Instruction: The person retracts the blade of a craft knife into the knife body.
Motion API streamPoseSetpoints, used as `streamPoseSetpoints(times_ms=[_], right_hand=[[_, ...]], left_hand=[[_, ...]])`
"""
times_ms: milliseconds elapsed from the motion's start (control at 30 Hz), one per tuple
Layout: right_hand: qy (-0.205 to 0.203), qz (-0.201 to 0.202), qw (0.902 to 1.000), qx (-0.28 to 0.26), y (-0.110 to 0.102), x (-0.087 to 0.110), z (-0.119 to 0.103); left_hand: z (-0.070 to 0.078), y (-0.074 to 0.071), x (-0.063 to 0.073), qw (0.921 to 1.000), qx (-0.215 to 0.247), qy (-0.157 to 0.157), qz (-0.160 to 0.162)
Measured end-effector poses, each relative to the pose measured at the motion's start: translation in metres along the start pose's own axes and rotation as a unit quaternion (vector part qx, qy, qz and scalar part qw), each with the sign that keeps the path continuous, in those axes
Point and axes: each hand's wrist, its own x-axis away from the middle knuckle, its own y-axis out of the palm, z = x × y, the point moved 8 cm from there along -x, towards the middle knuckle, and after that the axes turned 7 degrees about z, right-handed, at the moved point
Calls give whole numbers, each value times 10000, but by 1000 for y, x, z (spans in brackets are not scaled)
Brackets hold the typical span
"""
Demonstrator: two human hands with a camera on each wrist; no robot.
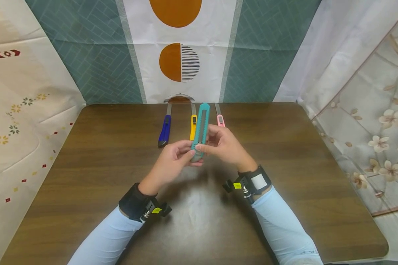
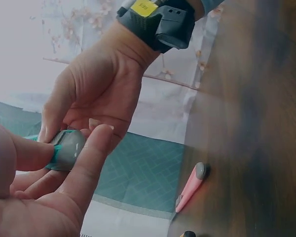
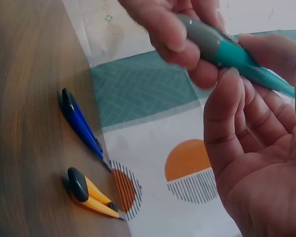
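Note:
Both hands hold a teal utility knife [image 1: 202, 123] above the table, its front end pointing away from me and no blade showing beyond it. My left hand [image 1: 173, 160] pinches the grey rear end between thumb and fingers. With thumb and fingers, my right hand [image 1: 226, 145] grips the teal body near its lower half. In the right wrist view the knife's grey end cap [image 3: 203, 40] shows between the left fingers. Behind the hands lie a blue utility knife [image 1: 164, 130], a yellow one [image 1: 193, 123] and a pink one [image 1: 220, 120], blades extended.
The wooden table [image 1: 119, 173] meets a hanging cloth [image 1: 255, 66] with orange circles at its far edge. The blades of the three lying knives reach that edge. A floral curtain [image 1: 378, 140] hangs on the right, a patterned cloth [image 1: 30, 121] on the left.

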Motion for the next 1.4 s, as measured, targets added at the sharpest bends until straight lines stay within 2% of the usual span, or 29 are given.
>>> streamPoseSetpoints(times_ms=[333,500,633,733,900,1033,1200,1300,1400], right_hand=[[-111,8,9999,91,0,1,0],[-144,-24,9998,115,3,2,-1],[-243,-32,9996,150,3,1,-4],[-129,-122,9997,166,3,0,-3],[240,-333,9989,207,7,2,0],[218,-429,9981,396,12,3,-2],[47,-726,9950,683,21,3,-5],[221,-959,9941,455,28,4,-4],[492,-1081,9929,76,31,7,-1]], left_hand=[[1,1,2,9997,-92,-210,92],[2,1,4,9989,-374,-46,266],[5,1,4,9983,-516,121,253],[7,-3,3,9973,-666,160,263],[13,-15,2,9902,-1267,248,532],[15,-22,2,9853,-1518,203,752],[19,-28,2,9818,-1502,365,1107],[19,-30,2,9819,-1363,434,1242],[18,-31,2,9833,-1241,469,1245]])
